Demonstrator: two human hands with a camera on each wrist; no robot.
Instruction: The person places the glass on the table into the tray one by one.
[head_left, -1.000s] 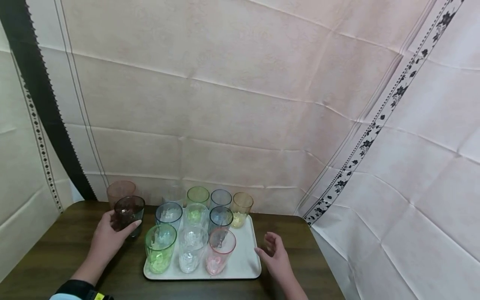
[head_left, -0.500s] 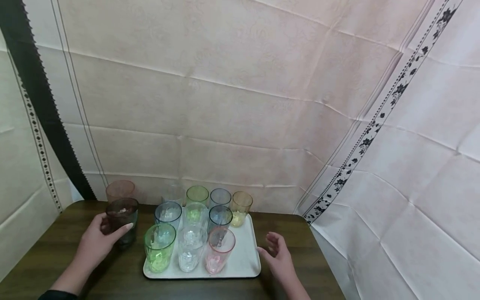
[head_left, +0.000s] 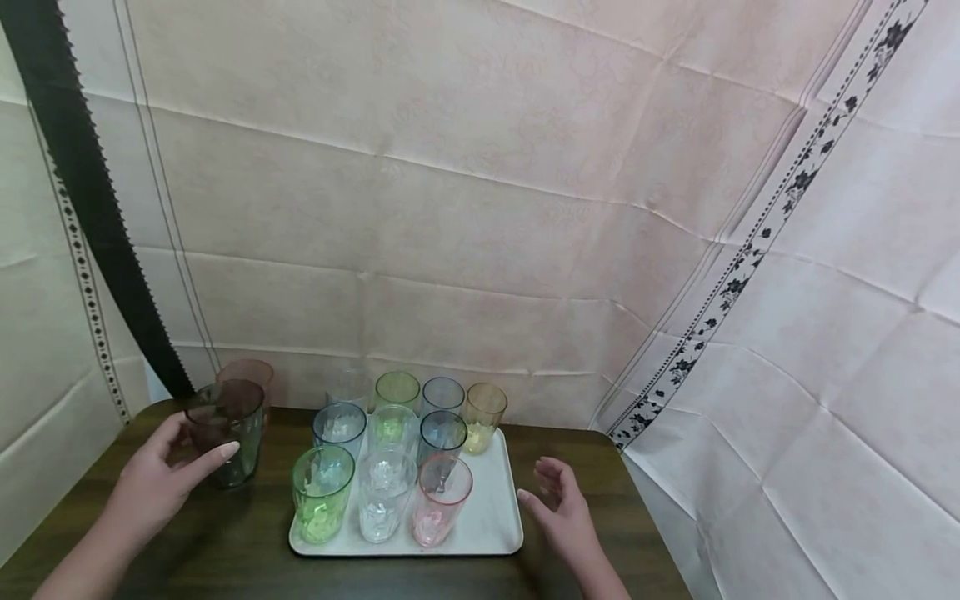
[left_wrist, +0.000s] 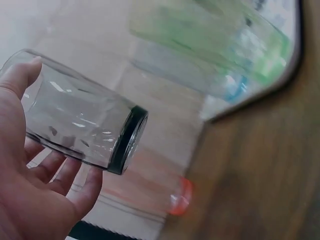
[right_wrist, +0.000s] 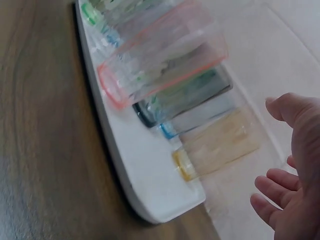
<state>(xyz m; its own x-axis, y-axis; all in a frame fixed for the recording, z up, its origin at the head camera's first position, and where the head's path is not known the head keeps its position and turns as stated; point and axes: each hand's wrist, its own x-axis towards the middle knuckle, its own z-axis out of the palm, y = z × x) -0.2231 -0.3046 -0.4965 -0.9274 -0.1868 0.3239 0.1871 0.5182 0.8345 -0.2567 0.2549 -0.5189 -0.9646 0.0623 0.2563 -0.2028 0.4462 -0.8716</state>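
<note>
My left hand (head_left: 161,483) holds a smoky dark tumbler (head_left: 225,433) at the left part of the table, thumb on one side and fingers on the other. In the left wrist view, the tumbler's thick dark base (left_wrist: 131,140) appears raised off the tabletop. Behind it stands a pink-orange glass (head_left: 258,373), partly hidden. My right hand (head_left: 566,517) hovers beside the right edge of the white tray (head_left: 495,517), fingers loosely bent and holding nothing. On the tray are several glasses, among them a green one (head_left: 322,500), a clear one (head_left: 384,496) and a pink one (head_left: 441,508).
Toward the tray's back are an amber glass (head_left: 485,408), a dark blue-grey glass (head_left: 442,433) and a blue-rimmed glass (head_left: 339,429), standing close together. The brown wooden table (head_left: 247,550) ends at a pale hanging cloth (head_left: 450,208) behind and at both sides.
My left hand has carried the dark tumbler leftward and toward me, away from the tray, in front of the pink-orange glass. The right hand and the tray's glasses stay nearly still.
</note>
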